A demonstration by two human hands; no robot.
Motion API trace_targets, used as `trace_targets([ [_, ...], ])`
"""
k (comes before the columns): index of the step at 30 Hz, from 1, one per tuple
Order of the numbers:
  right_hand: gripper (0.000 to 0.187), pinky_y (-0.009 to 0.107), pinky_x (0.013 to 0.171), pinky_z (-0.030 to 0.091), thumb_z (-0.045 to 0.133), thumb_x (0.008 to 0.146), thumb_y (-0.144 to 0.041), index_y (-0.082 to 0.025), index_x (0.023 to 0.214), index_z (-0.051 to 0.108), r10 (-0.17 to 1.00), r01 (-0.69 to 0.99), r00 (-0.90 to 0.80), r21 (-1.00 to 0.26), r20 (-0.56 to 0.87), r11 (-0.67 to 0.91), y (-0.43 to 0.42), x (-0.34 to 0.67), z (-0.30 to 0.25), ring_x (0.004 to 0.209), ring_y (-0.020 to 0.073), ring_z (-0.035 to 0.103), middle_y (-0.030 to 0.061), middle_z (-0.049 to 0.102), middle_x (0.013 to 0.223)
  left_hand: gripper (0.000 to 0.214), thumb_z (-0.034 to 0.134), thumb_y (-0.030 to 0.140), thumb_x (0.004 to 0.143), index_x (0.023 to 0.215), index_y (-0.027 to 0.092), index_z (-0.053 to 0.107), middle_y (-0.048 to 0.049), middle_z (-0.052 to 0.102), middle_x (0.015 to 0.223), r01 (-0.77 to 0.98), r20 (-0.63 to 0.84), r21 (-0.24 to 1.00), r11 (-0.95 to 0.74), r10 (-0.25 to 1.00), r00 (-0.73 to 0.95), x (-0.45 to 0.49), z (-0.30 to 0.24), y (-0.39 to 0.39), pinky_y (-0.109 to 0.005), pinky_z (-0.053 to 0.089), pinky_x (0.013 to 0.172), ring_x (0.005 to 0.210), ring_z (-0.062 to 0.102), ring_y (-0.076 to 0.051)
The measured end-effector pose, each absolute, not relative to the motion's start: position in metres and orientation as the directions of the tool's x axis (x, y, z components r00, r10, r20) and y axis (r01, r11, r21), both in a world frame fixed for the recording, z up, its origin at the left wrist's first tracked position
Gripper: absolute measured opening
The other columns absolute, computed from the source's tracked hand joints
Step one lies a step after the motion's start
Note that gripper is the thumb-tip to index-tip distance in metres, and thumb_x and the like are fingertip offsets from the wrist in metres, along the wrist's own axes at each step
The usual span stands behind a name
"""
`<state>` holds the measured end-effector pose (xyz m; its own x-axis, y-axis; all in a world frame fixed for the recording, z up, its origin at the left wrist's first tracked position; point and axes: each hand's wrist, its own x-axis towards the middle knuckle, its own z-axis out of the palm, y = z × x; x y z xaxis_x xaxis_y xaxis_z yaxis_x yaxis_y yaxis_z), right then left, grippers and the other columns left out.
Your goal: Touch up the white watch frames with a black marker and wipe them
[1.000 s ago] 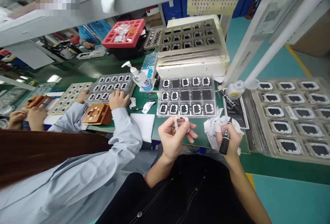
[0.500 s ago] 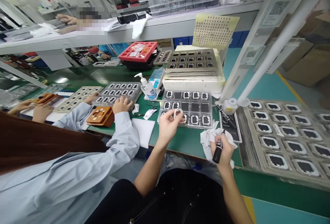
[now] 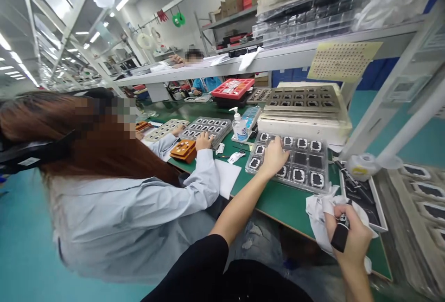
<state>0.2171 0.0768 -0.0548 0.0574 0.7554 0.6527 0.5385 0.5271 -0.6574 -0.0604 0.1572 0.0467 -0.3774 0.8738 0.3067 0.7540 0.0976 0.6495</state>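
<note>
My left hand (image 3: 275,157) reaches down over a clear plastic tray (image 3: 252,170), its fingers bent together at a compartment in the back rows. What they pinch, if anything, is hidden beneath the hand. White-rimmed black frame parts (image 3: 298,175) sit in several compartments; others show only dark squares. My right hand (image 3: 352,232) is closed round a thick black marker-like pen (image 3: 340,233), tilted, above the front edge of the table. A crumpled white cloth (image 3: 318,211) lies under and beside that hand.
Behind the tray are a pump bottle (image 3: 239,128) and stacked trays on a white box (image 3: 306,123). A shallow box of black tools (image 3: 361,200) and more stacked trays (image 3: 417,214) are at right. To my left a co-worker's sleeve (image 3: 205,179) extends near an orange fixture (image 3: 183,150).
The view has swung left and up. My left hand, which held up a white ring-shaped frame, has lowered onto the tray. My right hand keeps its grip on the black pen.
</note>
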Motion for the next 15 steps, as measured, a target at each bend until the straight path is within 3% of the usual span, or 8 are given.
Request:
trace_targets([
  [6,0.03,0.046,0.059,0.043,0.077,0.084,-0.055,-0.035,0.07,0.06,0.772,0.542,0.075,-0.675,0.632,0.5,0.078,0.216,-0.05,0.049,0.0263,0.054,0.0013,0.054,0.056,0.01,0.075,0.026,0.105,0.11,0.018,0.075,-0.019,0.085,0.115,0.826,0.28,0.552,0.115,0.908,-0.313,-0.061,0.041,0.16,-0.044,0.06,0.101,0.114,0.081,-0.036],
  [10,0.031,0.046,0.056,0.039,0.074,0.082,-0.06,-0.037,0.069,0.058,0.765,0.567,0.07,-0.656,0.641,0.498,0.08,0.215,-0.047,0.045,0.0265,0.052,0.0012,0.051,0.052,0.013,0.072,0.029,0.107,0.113,0.019,0.079,-0.0152,0.088,0.116,0.855,0.285,0.504,0.12,0.912,-0.296,-0.059,0.046,0.162,-0.04,0.061,0.098,0.113,0.083,-0.033],
  [15,0.041,0.035,0.054,0.038,0.068,0.085,-0.064,-0.028,0.068,0.06,0.765,0.632,0.004,-0.594,0.644,0.497,0.08,0.213,-0.04,0.043,0.0185,0.047,-0.0034,0.046,0.049,0.022,0.063,0.037,0.115,0.122,0.024,0.08,-0.0101,0.088,0.127,0.874,0.303,0.454,0.176,0.892,-0.337,-0.073,0.063,0.162,-0.037,0.062,0.102,0.119,0.082,-0.029],
])
